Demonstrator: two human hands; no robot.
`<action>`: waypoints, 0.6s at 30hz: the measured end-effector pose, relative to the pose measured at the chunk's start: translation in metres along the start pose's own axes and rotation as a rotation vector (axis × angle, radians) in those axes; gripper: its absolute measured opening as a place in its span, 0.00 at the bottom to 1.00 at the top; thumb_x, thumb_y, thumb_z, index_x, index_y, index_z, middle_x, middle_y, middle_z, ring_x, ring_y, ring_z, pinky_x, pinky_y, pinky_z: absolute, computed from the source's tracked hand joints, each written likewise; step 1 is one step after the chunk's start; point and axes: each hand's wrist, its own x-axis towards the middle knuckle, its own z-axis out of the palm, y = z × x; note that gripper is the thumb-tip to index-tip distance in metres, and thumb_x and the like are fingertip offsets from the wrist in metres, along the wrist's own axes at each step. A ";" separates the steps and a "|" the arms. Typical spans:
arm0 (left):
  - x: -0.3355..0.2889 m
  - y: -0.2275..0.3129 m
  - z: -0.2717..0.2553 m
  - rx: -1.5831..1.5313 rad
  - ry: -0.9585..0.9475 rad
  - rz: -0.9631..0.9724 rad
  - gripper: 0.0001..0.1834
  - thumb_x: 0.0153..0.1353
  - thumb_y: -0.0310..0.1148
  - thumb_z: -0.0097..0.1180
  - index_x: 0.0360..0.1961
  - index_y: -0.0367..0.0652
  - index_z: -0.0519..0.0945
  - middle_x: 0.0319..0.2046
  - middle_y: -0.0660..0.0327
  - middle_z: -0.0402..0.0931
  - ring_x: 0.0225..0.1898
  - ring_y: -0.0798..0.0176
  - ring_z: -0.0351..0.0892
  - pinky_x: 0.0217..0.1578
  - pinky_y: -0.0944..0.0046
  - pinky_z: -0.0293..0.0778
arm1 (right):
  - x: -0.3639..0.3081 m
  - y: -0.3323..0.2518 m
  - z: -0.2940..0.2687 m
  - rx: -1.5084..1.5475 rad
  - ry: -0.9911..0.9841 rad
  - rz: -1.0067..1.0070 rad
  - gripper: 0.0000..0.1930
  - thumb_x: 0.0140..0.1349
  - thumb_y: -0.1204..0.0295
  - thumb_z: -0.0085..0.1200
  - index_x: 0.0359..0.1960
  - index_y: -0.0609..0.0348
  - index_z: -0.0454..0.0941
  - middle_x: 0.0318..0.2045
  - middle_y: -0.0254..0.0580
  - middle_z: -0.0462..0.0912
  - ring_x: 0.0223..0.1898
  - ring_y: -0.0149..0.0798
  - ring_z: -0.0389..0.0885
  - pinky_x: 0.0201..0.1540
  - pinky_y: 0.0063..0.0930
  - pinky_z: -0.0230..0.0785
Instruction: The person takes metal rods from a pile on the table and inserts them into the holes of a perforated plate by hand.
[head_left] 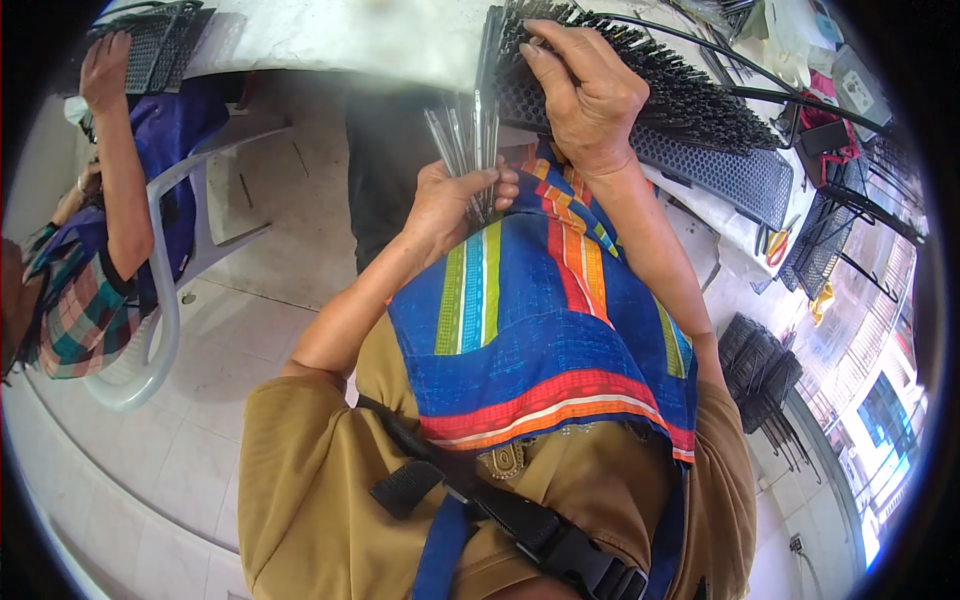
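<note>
My left hand (455,200) is closed around a bundle of thin clear tubes (455,140) that fan upward above my lap. Beside them, one longer dark-tipped slim stick (488,75) rises toward the table. My right hand (590,100) is raised at the near left end of a dense rack of thin black upright sticks (680,90). Its thumb and fingertips come together in a pinch; what lies between them, if anything, is too small to make out. The rack stands on a black perforated tray (725,180). A striped blue apron (530,300) covers my lap.
The white table (330,45) spans the far side. On the left a person (115,200) sits in a white plastic chair (165,300), a hand on another black rack (160,50). Orange-handled scissors (776,247) hang at the table's right edge. Black wire racks (760,375) stand lower right.
</note>
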 end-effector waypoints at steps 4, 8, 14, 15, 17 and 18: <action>0.004 -0.003 -0.006 0.017 -0.024 -0.003 0.10 0.61 0.19 0.54 0.44 0.32 0.77 0.36 0.49 0.81 0.35 0.57 0.84 0.36 0.60 0.84 | 0.001 0.002 0.001 0.007 -0.022 0.009 0.09 0.53 0.79 0.63 0.37 0.60 0.84 0.28 0.40 0.83 0.27 0.30 0.80 0.32 0.20 0.71; 0.003 -0.003 -0.005 0.026 -0.022 -0.004 0.10 0.60 0.19 0.54 0.44 0.31 0.77 0.36 0.48 0.81 0.35 0.58 0.84 0.36 0.60 0.84 | -0.001 0.002 -0.001 0.056 -0.005 0.025 0.08 0.53 0.78 0.63 0.36 0.60 0.85 0.28 0.40 0.84 0.27 0.30 0.81 0.32 0.20 0.71; 0.003 -0.004 -0.004 0.018 -0.031 -0.005 0.10 0.60 0.19 0.54 0.44 0.31 0.77 0.37 0.48 0.81 0.35 0.58 0.84 0.36 0.61 0.84 | -0.006 0.011 0.005 -0.026 -0.070 -0.058 0.10 0.50 0.78 0.63 0.37 0.58 0.84 0.31 0.39 0.83 0.30 0.35 0.83 0.33 0.22 0.73; 0.003 -0.004 -0.005 0.014 -0.025 -0.010 0.10 0.60 0.19 0.54 0.44 0.31 0.77 0.37 0.48 0.81 0.35 0.58 0.84 0.36 0.61 0.84 | -0.007 0.008 0.005 -0.024 -0.072 -0.058 0.10 0.50 0.78 0.63 0.37 0.58 0.84 0.31 0.39 0.83 0.30 0.35 0.83 0.33 0.22 0.73; 0.003 -0.004 -0.005 0.008 -0.021 -0.008 0.10 0.60 0.19 0.54 0.44 0.31 0.77 0.36 0.48 0.81 0.34 0.58 0.83 0.36 0.61 0.84 | -0.008 0.000 0.005 -0.297 -0.211 -0.170 0.12 0.50 0.75 0.63 0.39 0.55 0.83 0.34 0.35 0.80 0.31 0.37 0.82 0.31 0.25 0.73; 0.003 -0.004 -0.005 0.004 -0.020 -0.005 0.11 0.60 0.19 0.54 0.44 0.31 0.77 0.36 0.49 0.81 0.34 0.58 0.83 0.35 0.61 0.83 | -0.012 0.002 0.005 -0.343 -0.237 -0.191 0.15 0.50 0.73 0.62 0.42 0.52 0.82 0.36 0.32 0.78 0.30 0.37 0.82 0.30 0.27 0.73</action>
